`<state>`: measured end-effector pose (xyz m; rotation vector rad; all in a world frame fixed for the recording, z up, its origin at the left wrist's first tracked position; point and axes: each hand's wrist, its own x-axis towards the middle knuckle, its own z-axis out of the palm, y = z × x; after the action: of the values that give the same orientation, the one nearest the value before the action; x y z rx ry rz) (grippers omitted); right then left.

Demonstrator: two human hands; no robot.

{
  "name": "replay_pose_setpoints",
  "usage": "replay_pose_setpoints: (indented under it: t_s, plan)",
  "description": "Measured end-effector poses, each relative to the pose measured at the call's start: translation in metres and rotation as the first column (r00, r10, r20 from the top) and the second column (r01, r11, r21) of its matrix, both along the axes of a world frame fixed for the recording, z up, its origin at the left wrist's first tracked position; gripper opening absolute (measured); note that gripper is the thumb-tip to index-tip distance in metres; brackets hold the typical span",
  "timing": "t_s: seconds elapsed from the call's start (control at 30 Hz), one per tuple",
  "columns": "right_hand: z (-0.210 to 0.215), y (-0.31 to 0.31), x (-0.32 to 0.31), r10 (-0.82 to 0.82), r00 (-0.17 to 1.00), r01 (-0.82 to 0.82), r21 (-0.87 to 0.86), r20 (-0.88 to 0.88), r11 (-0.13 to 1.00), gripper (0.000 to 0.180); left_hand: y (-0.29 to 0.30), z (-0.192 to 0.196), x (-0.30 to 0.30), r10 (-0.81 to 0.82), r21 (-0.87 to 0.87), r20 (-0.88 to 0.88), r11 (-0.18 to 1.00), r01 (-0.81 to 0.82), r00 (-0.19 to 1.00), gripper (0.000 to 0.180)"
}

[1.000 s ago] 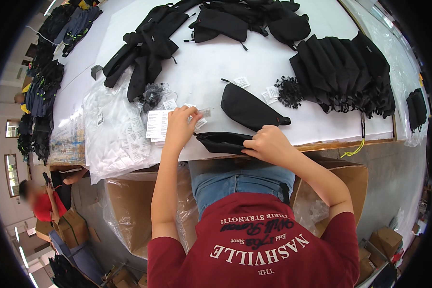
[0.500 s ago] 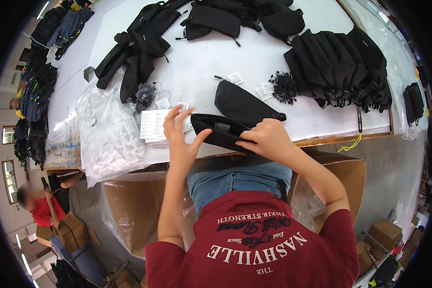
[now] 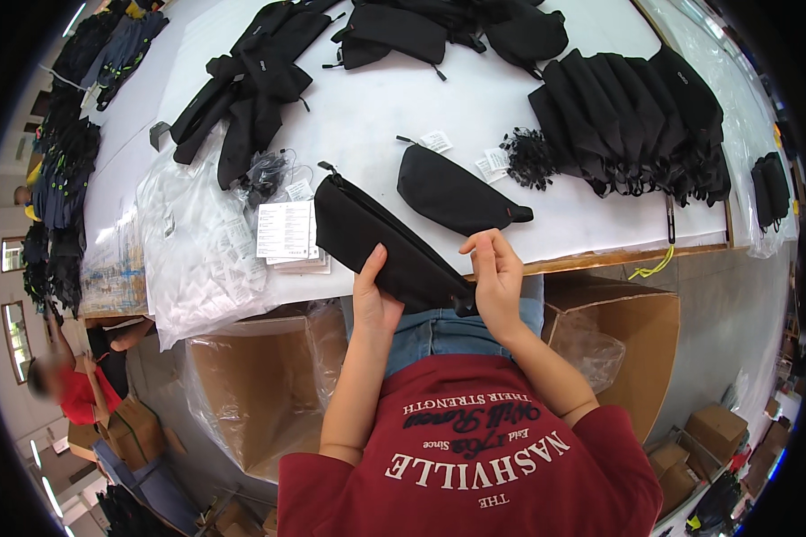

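Observation:
A slim black zip pouch (image 3: 381,237) slants from upper left to lower right over the table's front edge. My left hand (image 3: 376,295) is closed round its lower side, thumb on the front and fingers hidden behind. At the pouch's lower right end, my right hand (image 3: 495,273) is closed with curled fingers against that tip; part of its grip is hidden. The zipper opening along the top looks nearly closed, and a pull stands up at the upper left. Just beyond lies a second black pouch (image 3: 457,192) with a small zipper pull cord.
White printed cards (image 3: 287,231) and a clear bag of labels (image 3: 201,255) lie left. Black cords (image 3: 528,159) sit beside a row of black pouches (image 3: 631,125) at right. Open cardboard boxes (image 3: 251,385) stand below the table. A person in red (image 3: 85,389) is far left.
The pouch has turned to a steeper slant, and its gaping mouth has come nearly together. My left hand moved from its left end to its lower side; my right hand moved down slightly.

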<state>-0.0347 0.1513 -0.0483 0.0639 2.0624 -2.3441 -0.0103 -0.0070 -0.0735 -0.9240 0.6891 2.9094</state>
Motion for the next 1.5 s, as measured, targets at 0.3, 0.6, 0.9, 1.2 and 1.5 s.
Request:
replay_pose_setpoints:
  t_s: [0.3, 0.6, 0.9, 1.2, 1.5]
  plan:
    - [-0.011, 0.022, 0.004, 0.258, 0.947, -0.237, -0.13, 0.19, 0.963, 0.024, 0.005, 0.0, -0.002, 0.035, -0.151, -0.028, 0.988, -0.039, 0.999, 0.035]
    - [0.009, 0.032, 0.011, 0.234, 0.937, -0.106, 0.424, -0.261, 0.899, 0.011, -0.004, 0.003, -0.002, 0.113, -0.173, -0.044, 0.978, -0.119, 0.993, 0.034]
    - [0.014, 0.04, 0.001, 0.167, 0.951, -0.059, 0.378, -0.26, 0.924, 0.015, 0.004, 0.019, -0.001, -0.022, -0.246, -0.072, 0.969, 0.004, 0.997, 0.052]
    - [0.047, 0.032, -0.038, 0.17, 0.921, -0.081, 0.254, -0.35, 0.964, 0.025, 0.024, 0.033, 0.006, -0.492, -0.278, -0.022, 0.839, 0.467, 0.87, 0.044]
    - [0.037, 0.033, -0.03, 0.142, 0.859, 0.078, 0.4, -0.492, 0.913, 0.017, 0.031, 0.04, 0.001, -0.338, -0.256, 0.031, 0.907, 0.335, 0.941, 0.031]
